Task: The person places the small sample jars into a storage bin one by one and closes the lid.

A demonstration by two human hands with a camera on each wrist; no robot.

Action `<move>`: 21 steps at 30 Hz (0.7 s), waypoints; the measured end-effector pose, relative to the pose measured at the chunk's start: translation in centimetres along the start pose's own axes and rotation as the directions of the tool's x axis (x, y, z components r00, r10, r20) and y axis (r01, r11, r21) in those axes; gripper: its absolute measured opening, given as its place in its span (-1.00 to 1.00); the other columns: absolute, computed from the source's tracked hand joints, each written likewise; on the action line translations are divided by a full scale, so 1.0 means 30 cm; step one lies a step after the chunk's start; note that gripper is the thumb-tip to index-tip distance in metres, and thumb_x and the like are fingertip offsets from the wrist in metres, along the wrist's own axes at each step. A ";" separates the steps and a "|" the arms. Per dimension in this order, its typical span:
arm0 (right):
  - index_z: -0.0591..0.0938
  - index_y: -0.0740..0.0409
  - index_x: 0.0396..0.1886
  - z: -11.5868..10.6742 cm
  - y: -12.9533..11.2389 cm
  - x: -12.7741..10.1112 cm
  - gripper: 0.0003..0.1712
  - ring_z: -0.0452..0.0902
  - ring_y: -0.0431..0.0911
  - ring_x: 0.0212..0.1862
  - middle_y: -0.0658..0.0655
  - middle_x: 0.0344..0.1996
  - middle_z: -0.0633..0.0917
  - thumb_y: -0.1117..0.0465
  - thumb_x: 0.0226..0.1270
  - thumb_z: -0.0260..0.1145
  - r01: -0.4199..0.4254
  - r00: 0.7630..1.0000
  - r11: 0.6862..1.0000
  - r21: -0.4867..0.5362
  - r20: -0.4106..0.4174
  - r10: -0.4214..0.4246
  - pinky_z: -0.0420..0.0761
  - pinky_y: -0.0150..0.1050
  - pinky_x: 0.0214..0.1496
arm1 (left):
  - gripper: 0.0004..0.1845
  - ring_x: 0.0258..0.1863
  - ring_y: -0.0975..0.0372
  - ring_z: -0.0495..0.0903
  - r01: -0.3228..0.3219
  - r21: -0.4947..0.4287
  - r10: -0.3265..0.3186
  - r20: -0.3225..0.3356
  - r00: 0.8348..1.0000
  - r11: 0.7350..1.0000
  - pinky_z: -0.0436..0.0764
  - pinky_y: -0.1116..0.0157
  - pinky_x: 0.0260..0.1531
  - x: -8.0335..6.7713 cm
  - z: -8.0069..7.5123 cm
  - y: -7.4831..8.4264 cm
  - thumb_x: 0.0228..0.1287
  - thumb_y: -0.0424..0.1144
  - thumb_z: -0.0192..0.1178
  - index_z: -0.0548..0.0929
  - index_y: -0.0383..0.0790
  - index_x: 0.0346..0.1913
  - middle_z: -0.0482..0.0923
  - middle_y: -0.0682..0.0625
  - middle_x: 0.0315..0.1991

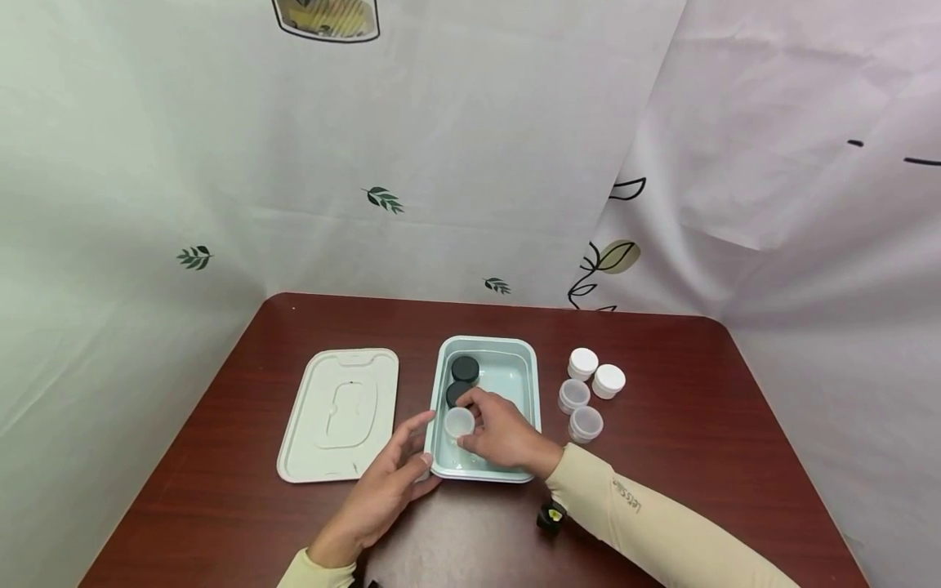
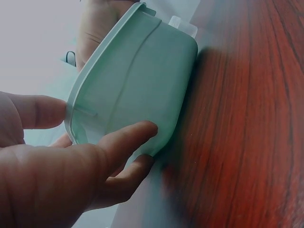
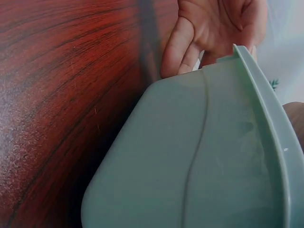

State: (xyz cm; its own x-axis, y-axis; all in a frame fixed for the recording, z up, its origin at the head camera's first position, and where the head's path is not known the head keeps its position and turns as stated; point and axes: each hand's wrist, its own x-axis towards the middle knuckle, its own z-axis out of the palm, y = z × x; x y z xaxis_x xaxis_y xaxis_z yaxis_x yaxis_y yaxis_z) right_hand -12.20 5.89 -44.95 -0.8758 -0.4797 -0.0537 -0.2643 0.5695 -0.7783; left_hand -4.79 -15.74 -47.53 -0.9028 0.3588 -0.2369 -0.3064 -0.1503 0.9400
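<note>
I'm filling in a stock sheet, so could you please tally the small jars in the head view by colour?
Black jars, in the tray: 2
White jars: 2
Clear jars, one of them held in the right hand: 3
Total: 7

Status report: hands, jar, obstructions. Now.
Left hand touching tray. Right hand holding translucent jar inside tray's outline. Two black containers just beyond; nothing visibly blocking.

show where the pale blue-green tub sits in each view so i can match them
Head: tub just below centre.
Left wrist: tub upper middle, seen from outside.
Right wrist: tub lower right, outer wall showing.
Shared landmark: the red-brown table.
</note>
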 end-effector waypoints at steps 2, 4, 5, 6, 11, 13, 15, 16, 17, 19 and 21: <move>0.59 0.23 0.16 0.003 0.000 0.001 -0.48 0.55 -0.18 -0.24 0.12 -0.21 0.68 0.34 0.22 0.55 0.010 1.000 1.000 -0.015 0.001 -0.010 0.56 -0.29 -0.18 | -0.35 0.46 -0.08 0.37 0.000 -0.002 0.000 0.001 1.000 1.000 0.56 0.04 0.29 0.000 -0.001 -0.001 0.66 -0.32 -0.01 0.08 0.01 0.67 0.13 -0.38 0.54; 0.59 0.23 0.15 0.006 -0.001 0.000 -0.50 0.52 -0.18 -0.27 0.12 -0.24 0.67 0.35 0.24 0.54 0.016 1.000 0.999 -0.029 0.004 -0.016 0.54 -0.29 -0.19 | -0.35 0.46 -0.09 0.36 0.000 -0.002 0.000 0.002 1.000 1.000 0.56 0.05 0.30 0.000 -0.002 -0.002 0.66 -0.31 -0.01 0.08 0.01 0.67 0.13 -0.38 0.54; 0.59 0.23 0.14 0.007 -0.001 0.000 -0.51 0.51 -0.18 -0.28 0.13 -0.24 0.66 0.36 0.23 0.54 0.020 1.000 0.999 -0.032 0.004 -0.020 0.53 -0.29 -0.19 | -0.35 0.47 -0.09 0.36 -0.001 -0.003 0.001 0.004 1.000 1.000 0.55 0.05 0.30 0.000 -0.003 -0.002 0.66 -0.31 -0.01 0.08 0.01 0.67 0.13 -0.38 0.55; 0.58 0.23 0.13 0.008 -0.002 0.000 -0.52 0.50 -0.17 -0.28 0.13 -0.25 0.66 0.36 0.24 0.54 0.022 1.000 0.999 -0.036 0.006 -0.022 0.52 -0.28 -0.20 | -0.35 0.47 -0.09 0.35 0.000 -0.005 0.000 0.006 1.000 1.000 0.55 0.05 0.30 0.000 -0.003 -0.003 0.66 -0.31 -0.01 0.08 0.02 0.67 0.13 -0.37 0.55; 0.57 0.21 0.14 0.010 -0.003 0.000 -0.53 0.49 -0.17 -0.28 0.12 -0.23 0.65 0.35 0.27 0.53 0.017 1.000 0.999 -0.034 0.010 -0.016 0.52 -0.27 -0.19 | -0.35 0.47 -0.08 0.35 0.001 -0.003 -0.001 0.007 1.000 1.000 0.55 0.06 0.30 0.002 -0.007 -0.005 0.66 -0.31 -0.01 0.08 0.02 0.67 0.13 -0.37 0.55; 0.57 0.21 0.14 0.009 -0.003 0.001 -0.51 0.50 -0.18 -0.28 0.11 -0.23 0.66 0.34 0.26 0.53 0.011 1.000 0.999 -0.030 0.010 -0.010 0.53 -0.27 -0.19 | -0.35 0.47 -0.08 0.35 0.000 -0.005 0.000 0.008 1.000 1.000 0.55 0.07 0.29 0.003 -0.007 -0.005 0.67 -0.30 -0.01 0.07 0.02 0.67 0.13 -0.37 0.55; 0.57 0.21 0.16 0.007 -0.004 0.001 -0.50 0.51 -0.18 -0.28 0.11 -0.22 0.66 0.32 0.26 0.54 0.000 1.000 1.000 -0.028 0.011 0.000 0.54 -0.27 -0.18 | -0.35 0.47 -0.07 0.36 0.001 -0.008 -0.001 0.011 1.000 1.000 0.55 0.07 0.30 0.003 -0.007 -0.006 0.67 -0.30 -0.01 0.07 0.02 0.67 0.12 -0.36 0.56; 0.57 0.21 0.16 0.005 -0.005 0.000 -0.48 0.51 -0.18 -0.28 0.12 -0.20 0.67 0.31 0.25 0.55 -0.005 1.000 1.000 -0.030 0.009 0.005 0.54 -0.26 -0.18 | -0.34 0.47 -0.07 0.36 0.001 -0.008 0.000 0.012 1.000 1.000 0.54 0.07 0.30 0.003 -0.007 -0.006 0.67 -0.30 -0.01 0.07 0.02 0.68 0.12 -0.37 0.56; 0.57 0.20 0.17 0.004 -0.007 0.000 -0.46 0.52 -0.18 -0.28 0.12 -0.20 0.67 0.29 0.23 0.56 -0.007 1.000 0.999 -0.036 0.005 0.008 0.55 -0.26 -0.18 | -0.34 0.47 -0.06 0.37 -0.001 -0.009 0.001 0.013 1.000 1.000 0.54 0.07 0.30 0.003 -0.007 -0.006 0.67 -0.30 0.00 0.06 0.02 0.68 0.12 -0.37 0.56; 0.57 0.19 0.17 0.000 -0.013 0.000 -0.43 0.50 -0.18 -0.28 0.13 -0.18 0.66 0.25 0.20 0.59 -0.010 1.000 0.998 -0.054 -0.003 0.010 0.54 -0.25 -0.16 | -0.34 0.45 -0.05 0.38 -0.002 -0.010 0.002 0.012 1.000 1.000 0.54 0.07 0.30 0.003 -0.007 -0.007 0.66 -0.30 -0.01 0.06 0.01 0.68 0.11 -0.37 0.56; 0.58 0.18 0.17 -0.006 -0.020 -0.001 -0.41 0.48 -0.18 -0.26 0.13 -0.17 0.64 0.20 0.18 0.61 -0.012 1.000 0.997 -0.077 -0.015 0.010 0.53 -0.24 -0.14 | -0.34 0.44 -0.05 0.40 -0.005 -0.010 0.005 0.010 1.000 1.000 0.54 0.07 0.30 0.002 -0.007 -0.007 0.66 -0.31 -0.01 0.06 0.01 0.67 0.11 -0.38 0.56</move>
State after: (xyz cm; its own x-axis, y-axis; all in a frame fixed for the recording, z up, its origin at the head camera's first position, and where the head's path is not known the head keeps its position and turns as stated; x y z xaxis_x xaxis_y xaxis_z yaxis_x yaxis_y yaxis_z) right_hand -12.08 5.69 -44.38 -0.8846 -0.4634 -0.0521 -0.2843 0.6246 -0.7273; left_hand -4.85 -15.87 -47.80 -0.9013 0.3670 -0.2301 -0.3052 -0.1613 0.9385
